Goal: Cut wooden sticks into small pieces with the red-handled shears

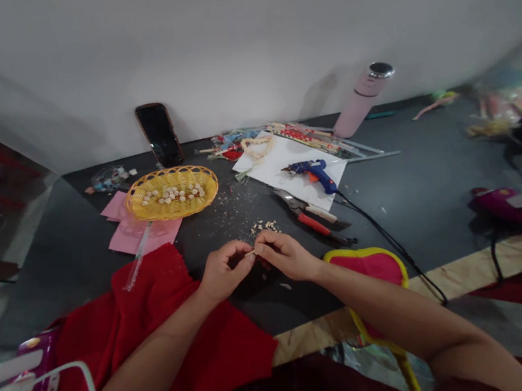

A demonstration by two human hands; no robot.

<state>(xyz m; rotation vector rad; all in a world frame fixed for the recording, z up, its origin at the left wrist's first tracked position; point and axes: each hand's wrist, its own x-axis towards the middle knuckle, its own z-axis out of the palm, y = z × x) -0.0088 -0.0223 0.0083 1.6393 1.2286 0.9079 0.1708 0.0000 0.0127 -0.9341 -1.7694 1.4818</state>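
My left hand (225, 269) and my right hand (286, 256) meet fingertip to fingertip over the dark table (435, 176), both pinched on a tiny pale piece that I cannot make out. A small heap of pale bits (264, 226) lies just beyond my fingers. Red felt (162, 321) lies under my left forearm. A red pouch with yellow trim (374, 267) sits by my right wrist. Farther back stands a yellow basket (135, 204) holding several pale beads.
Red-handled pliers (310, 215) and a blue glue gun (313, 171) on white paper (280, 160) lie behind my hands; its black cord runs right. Pink paper (124, 235), a phone (159, 134) against the wall, a pink bottle (359, 102) and a purple glue gun (502, 205) surround them.
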